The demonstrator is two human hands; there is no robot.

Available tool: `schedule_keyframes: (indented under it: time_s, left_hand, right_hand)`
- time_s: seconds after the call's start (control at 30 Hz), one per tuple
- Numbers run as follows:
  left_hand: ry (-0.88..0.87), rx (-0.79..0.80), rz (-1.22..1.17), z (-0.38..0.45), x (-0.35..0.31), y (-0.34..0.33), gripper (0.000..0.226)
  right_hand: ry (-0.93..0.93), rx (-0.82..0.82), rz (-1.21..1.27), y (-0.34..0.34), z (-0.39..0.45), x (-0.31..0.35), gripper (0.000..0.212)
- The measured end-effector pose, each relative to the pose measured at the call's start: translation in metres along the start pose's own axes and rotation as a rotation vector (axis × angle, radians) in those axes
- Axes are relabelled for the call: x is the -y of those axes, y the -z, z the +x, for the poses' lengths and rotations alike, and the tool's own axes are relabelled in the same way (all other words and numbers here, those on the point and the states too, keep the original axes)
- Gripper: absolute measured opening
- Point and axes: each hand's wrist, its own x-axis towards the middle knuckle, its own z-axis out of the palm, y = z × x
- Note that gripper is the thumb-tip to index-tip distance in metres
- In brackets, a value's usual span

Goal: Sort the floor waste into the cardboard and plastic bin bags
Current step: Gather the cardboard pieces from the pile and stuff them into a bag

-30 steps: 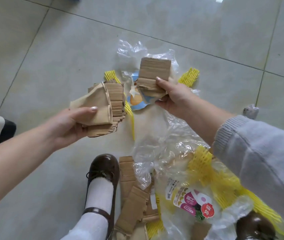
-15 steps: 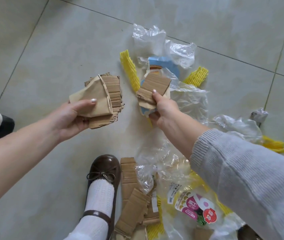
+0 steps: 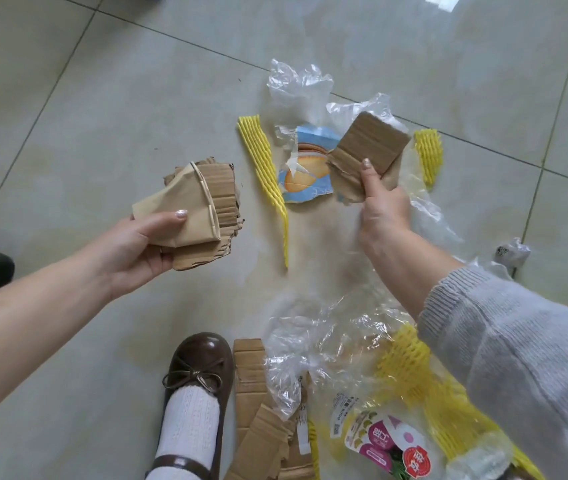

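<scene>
Your left hand [image 3: 137,245] grasps a stack of cardboard scraps [image 3: 203,209], while your right hand [image 3: 384,206] pinches what looks like one cardboard piece [image 3: 369,150] above the floor [image 3: 102,116].

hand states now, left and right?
Left hand: closed, holding a stack of cardboard pieces.
Right hand: closed, holding a torn cardboard piece.

1. Torn cardboard stack [image 3: 203,209], held up left of the long yellow foam net [image 3: 265,174].
2. Single corrugated cardboard piece [image 3: 369,150] (ragged lower edge), raised right of that net.
3. Flat cardboard strips [image 3: 258,410] on the floor, below the net.
</scene>
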Motion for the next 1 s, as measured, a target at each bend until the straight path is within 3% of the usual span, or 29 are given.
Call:
schedule_keyframes:
  time_s: [0.1, 0.2, 0.3, 0.4, 0.57, 0.73, 0.93, 1.0]
  left_hand:
    - [0.006, 0.011, 0.007, 0.005, -0.003, -0.005, 0.031]
    - [0.007, 0.026, 0.024, 0.009, -0.005, -0.011, 0.050]
    - [0.014, 0.039, 0.050, 0.012, -0.006, -0.015, 0.058]
    - [0.022, 0.034, 0.062, 0.015, -0.005, -0.017, 0.057]
    - [0.032, 0.035, 0.075, 0.017, -0.005, -0.020, 0.054]
    - [0.022, 0.033, 0.080, 0.021, -0.008, -0.023, 0.047]
    - [-0.022, 0.039, 0.082, 0.020, -0.014, -0.038, 0.030]
    - [-0.041, 0.048, 0.086, 0.015, -0.015, -0.046, 0.030]
  right_hand:
    - [0.047, 0.030, -0.034, 0.001, 0.009, 0.011, 0.021]
    - [0.131, 0.228, -0.149, -0.008, 0.012, 0.015, 0.021]
    - [0.262, 0.429, -0.475, -0.019, 0.022, 0.016, 0.047]
    - [0.374, 0.460, -0.904, -0.029, 0.041, 0.025, 0.052]
    - [0.429, 0.471, -1.037, -0.035, 0.047, 0.031, 0.051]
    - [0.441, 0.430, -0.997, -0.032, 0.036, 0.019, 0.040]
    - [0.123, 0.576, -0.695, 0.000, 0.015, 0.028, 0.031]
    - [0.058, 0.617, -0.558, 0.018, 0.006, 0.037, 0.019]
